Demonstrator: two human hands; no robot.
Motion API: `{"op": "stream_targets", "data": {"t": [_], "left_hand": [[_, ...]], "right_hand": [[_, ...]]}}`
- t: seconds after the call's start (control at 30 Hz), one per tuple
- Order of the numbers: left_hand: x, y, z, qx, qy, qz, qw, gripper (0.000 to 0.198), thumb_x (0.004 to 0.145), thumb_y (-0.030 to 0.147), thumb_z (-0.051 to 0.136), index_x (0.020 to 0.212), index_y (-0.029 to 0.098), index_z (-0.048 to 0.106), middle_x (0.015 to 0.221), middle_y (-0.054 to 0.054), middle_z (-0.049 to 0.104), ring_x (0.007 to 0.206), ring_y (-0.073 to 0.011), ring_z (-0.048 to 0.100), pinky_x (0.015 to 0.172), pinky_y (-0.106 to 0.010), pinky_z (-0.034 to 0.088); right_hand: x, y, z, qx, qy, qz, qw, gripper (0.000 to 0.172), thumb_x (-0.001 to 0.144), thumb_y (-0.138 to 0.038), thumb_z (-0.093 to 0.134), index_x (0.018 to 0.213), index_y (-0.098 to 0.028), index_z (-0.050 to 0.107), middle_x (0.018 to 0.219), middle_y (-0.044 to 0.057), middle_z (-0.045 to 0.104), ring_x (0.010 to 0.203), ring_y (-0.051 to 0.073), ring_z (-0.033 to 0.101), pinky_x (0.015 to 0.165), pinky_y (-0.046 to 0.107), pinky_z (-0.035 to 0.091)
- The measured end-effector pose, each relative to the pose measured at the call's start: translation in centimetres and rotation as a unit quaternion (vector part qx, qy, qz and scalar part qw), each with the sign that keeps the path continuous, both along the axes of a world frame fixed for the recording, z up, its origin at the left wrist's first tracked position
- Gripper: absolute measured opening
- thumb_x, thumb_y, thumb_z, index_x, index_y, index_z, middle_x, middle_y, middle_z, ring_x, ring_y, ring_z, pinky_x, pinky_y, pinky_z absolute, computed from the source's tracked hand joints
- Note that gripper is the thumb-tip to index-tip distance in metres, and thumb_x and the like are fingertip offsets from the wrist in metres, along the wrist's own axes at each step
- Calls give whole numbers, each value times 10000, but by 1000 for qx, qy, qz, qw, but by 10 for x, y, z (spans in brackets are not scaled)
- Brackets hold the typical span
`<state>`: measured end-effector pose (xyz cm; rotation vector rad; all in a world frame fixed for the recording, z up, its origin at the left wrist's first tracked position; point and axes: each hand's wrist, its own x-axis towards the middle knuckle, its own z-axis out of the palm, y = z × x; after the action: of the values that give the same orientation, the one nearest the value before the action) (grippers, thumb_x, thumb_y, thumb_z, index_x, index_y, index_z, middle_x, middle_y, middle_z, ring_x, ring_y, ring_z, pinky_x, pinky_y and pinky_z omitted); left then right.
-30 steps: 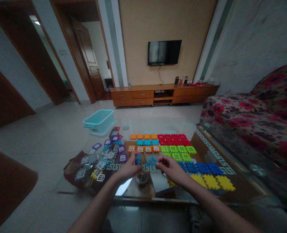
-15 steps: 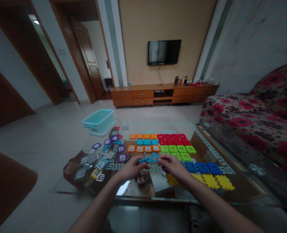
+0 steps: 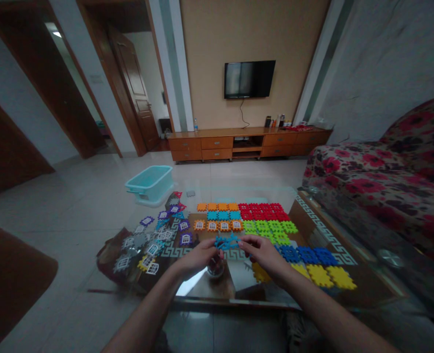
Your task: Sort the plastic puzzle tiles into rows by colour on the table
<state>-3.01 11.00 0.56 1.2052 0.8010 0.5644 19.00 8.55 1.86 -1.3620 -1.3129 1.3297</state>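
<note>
Between my two hands a light-blue interlocking plastic tile piece is held above the glass table. My left hand is closed on its left side, and my right hand pinches its right edge. Whether it is one tile or several joined is too blurred to tell. Just beyond lie orange window tiles in a row, with light-blue tiles and orange tiles behind. Green tiles, red tiles, dark-blue tiles and yellow tiles lie to the right.
On the left of the table are loose purple window tiles and a scatter of grey and white pieces. A turquoise bin stands beyond the table's far left. A flowered sofa is on the right, a brown seat on the left.
The light-blue piece has turned and tilted between my fingers. My left fingers have shifted their hold slightly; my right hand stays nearly in place.
</note>
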Motion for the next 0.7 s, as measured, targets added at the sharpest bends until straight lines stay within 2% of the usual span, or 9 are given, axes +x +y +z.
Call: {"op": "stream_targets", "data": {"t": [0.13,0.23,0.4,0.57,0.7], "left_hand": [[1,-2,1,-7,-51,-12,999,295,852,380,635,1047,170,562,919,-65,685,690,-121,638,635,-249,436],[2,-1,3,-15,-54,8,998,337,824,415,680,1027,160,595,980,-97,702,786,-165,690,696,-276,480],[1,1,8,-25,-50,32,998,376,796,437,719,1015,133,685,978,-117,721,882,-192,701,821,-320,511],[1,0,10,-61,-94,8,994,377,818,425,704,1080,155,696,1060,-130,723,965,-199,695,882,-336,510],[2,-4,16,-90,-110,-16,990,334,841,371,691,1104,166,701,1089,-137,720,977,-193,694,931,-350,499]], "right_hand": [[0,1,0,6,6,-15,1000,279,721,-445,704,860,-204,729,761,28,670,621,143,534,538,258,377],[1,3,-2,20,-2,-39,999,296,710,-451,710,863,-200,740,752,33,686,610,151,547,543,268,393],[4,7,-6,42,-24,-75,996,334,689,-467,723,879,-193,754,812,54,732,688,193,620,594,297,455],[4,7,-7,73,-19,-65,995,314,696,-464,736,867,-202,769,867,70,763,799,231,675,737,355,513],[2,6,-8,83,-17,-56,995,286,713,-440,736,886,-218,778,897,79,771,833,245,693,760,376,531]]}}
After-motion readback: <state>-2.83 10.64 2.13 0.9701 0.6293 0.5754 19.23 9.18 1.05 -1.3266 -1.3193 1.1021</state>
